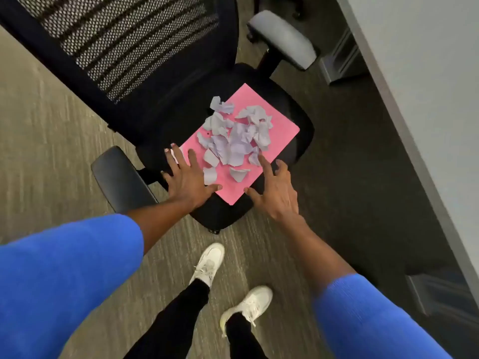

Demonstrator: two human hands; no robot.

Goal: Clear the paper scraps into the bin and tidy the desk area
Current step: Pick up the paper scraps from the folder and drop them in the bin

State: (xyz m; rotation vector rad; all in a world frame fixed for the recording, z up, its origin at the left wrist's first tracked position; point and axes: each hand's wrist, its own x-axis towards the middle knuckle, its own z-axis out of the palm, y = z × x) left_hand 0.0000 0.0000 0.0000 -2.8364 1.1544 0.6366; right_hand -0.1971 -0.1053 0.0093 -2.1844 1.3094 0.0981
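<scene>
A pink sheet lies on the black seat of an office chair. Several torn pale lilac paper scraps are heaped on the sheet. My left hand lies flat with fingers spread on the sheet's near left corner, thumb on the pink paper. My right hand hovers at the sheet's near right edge, fingers apart, its index finger touching a scrap. Neither hand holds anything. No bin is in view.
The chair's mesh back stands at the upper left, with armrests at the left and top right. A grey desk edge runs down the right side. My feet in white shoes stand on carpet.
</scene>
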